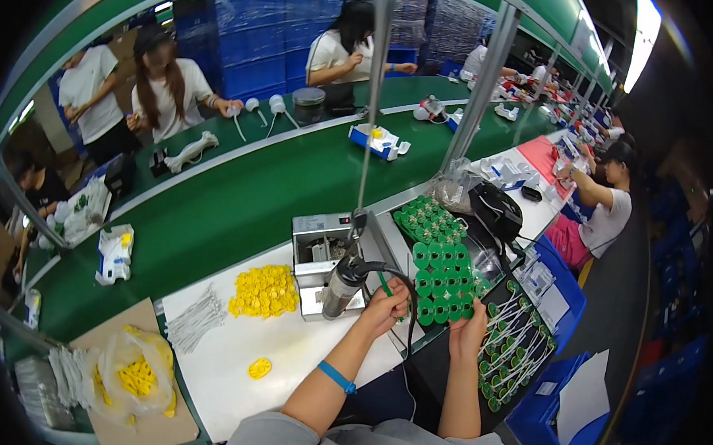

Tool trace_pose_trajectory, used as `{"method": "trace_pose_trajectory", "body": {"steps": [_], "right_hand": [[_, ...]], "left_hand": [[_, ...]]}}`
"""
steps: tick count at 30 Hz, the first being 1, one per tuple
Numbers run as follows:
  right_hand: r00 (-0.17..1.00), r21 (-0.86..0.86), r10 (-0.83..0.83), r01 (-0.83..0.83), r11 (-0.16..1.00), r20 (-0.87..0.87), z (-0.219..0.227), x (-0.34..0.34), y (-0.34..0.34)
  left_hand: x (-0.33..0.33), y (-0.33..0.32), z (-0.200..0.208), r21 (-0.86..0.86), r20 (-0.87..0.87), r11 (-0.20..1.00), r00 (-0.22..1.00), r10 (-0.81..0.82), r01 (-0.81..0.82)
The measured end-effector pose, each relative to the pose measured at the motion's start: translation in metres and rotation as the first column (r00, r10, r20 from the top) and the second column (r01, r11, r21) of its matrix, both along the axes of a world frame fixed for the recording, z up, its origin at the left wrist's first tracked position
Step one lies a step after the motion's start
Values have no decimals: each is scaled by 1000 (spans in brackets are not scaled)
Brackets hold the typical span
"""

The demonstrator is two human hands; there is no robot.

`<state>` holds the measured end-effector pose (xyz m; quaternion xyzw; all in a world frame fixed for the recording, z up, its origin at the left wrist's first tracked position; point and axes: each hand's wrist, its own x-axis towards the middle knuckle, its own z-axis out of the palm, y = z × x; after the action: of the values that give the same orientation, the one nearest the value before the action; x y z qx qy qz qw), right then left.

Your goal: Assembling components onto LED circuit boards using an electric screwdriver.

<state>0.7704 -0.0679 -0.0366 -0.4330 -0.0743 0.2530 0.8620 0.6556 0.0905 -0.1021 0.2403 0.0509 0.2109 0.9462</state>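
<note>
My right hand (467,331) pinches the lower right corner of a panel of round green circuit boards (443,280), holding it tilted over the bench. To its left, my left hand (386,311) is closed on a thin green strip (385,284) that sticks up past the fingers. A blue band (337,377) circles my left wrist. Beyond the panel lies a stack of similar green circuit boards (430,220). Close to my left hand hangs a dark cylindrical tool (343,287) with a black cable, in front of a grey metal box (322,225).
Yellow round parts (264,290) and white wires (196,319) lie on the white worktop (302,371). A bag of yellow parts (137,372) sits at the left. Wired boards (514,349) lie on a black mat beside blue bins (552,398). Behind runs a green conveyor (237,217); several people work around it.
</note>
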Motion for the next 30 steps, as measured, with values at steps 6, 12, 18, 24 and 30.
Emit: {"method": "trace_pose_trajectory", "body": {"steps": [6,12,18,24,30], "right_hand": [[969,127,98,-71,989,-228,20,-9,2],[881,204,317,-258,944,-351,13,-10,0],[837,40,290,-307,951,-464,42,-24,5],[767,-506,640,-535,677,45,17,-1,-14],[808,91,567,-584,807,161,32,-5,-13]], "left_hand": [[5,-19,46,-168,32,986,999,-4,10],[20,-27,43,53,-142,997,988,67,-60],[19,-34,53,48,-262,998,964,43,-31],[26,-24,14,-44,-128,995,988,82,-88],[18,-28,63,84,-371,986,914,166,-145]]}}
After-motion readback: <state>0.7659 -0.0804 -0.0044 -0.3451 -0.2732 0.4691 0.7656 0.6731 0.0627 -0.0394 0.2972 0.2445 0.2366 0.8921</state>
